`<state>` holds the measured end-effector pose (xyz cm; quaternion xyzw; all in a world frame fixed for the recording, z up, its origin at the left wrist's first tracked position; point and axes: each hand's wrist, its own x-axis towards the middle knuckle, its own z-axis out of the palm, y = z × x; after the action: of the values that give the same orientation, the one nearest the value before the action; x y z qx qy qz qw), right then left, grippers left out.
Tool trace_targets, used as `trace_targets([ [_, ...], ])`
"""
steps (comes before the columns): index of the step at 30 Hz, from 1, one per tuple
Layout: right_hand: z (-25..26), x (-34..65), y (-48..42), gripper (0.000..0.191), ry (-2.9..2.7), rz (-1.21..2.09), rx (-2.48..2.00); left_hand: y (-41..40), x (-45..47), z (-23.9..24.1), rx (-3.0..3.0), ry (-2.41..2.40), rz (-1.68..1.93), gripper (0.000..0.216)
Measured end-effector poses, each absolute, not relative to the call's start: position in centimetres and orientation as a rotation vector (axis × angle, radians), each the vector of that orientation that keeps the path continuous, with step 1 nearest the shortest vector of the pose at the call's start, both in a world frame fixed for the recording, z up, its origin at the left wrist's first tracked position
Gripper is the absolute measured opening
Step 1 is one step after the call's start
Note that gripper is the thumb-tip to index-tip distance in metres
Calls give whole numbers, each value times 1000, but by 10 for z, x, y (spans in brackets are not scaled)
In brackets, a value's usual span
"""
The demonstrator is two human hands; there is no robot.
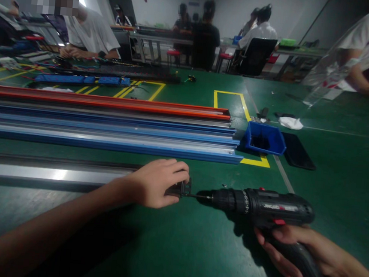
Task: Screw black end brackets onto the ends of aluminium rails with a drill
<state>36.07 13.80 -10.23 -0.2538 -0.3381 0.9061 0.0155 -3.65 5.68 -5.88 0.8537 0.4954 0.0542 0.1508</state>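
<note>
Black cordless drill with red buttons and a toothed chuck point(262, 205) is lying almost level in the right hand point(317, 247), near the right side of the green tabletop point(194, 243). This hand is wrapping its fingers loosely around the grip, and its thumb is resting just below the red side button. From the chuck a thin metal bit point(200, 196) is pointing to the left. Its tip is reaching a small black end piece point(186, 188); whether it is entering a hole is too small to see.

The left hand point(157, 183) is bending over this end piece from above, fingers curled and thumb below, closing on it. The end piece is sitting at the right end of a long silver metal bar point(55, 174), which is stretching to the left edge. A tiny screw-like piece point(224, 185) is lying just above the drill's chuck.

Behind the bar, several long blue metal profiles point(107, 134) are lying side by side, and behind them an orange-red profile point(110, 102). Beside their right ends a blue plastic bin point(276, 140) is holding dark small things. A flat black slab point(299, 152) is lying to its right, and a crumpled white paper point(291, 123) behind it.

Farther away, a row of blue blocks point(60, 78) is lying at the left. Across the tabletop, a person in a white shirt point(90, 33) is sitting at the left, and another person point(367, 46) is bending forward at the right. More people point(206, 35) are sitting near the far wall.
</note>
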Motion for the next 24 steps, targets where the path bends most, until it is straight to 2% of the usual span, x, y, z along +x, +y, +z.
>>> trace_targets([
  [24,-108,364,138,29,-1009,2817,-775,57,-37,-60,2457,1407,169,36],
])
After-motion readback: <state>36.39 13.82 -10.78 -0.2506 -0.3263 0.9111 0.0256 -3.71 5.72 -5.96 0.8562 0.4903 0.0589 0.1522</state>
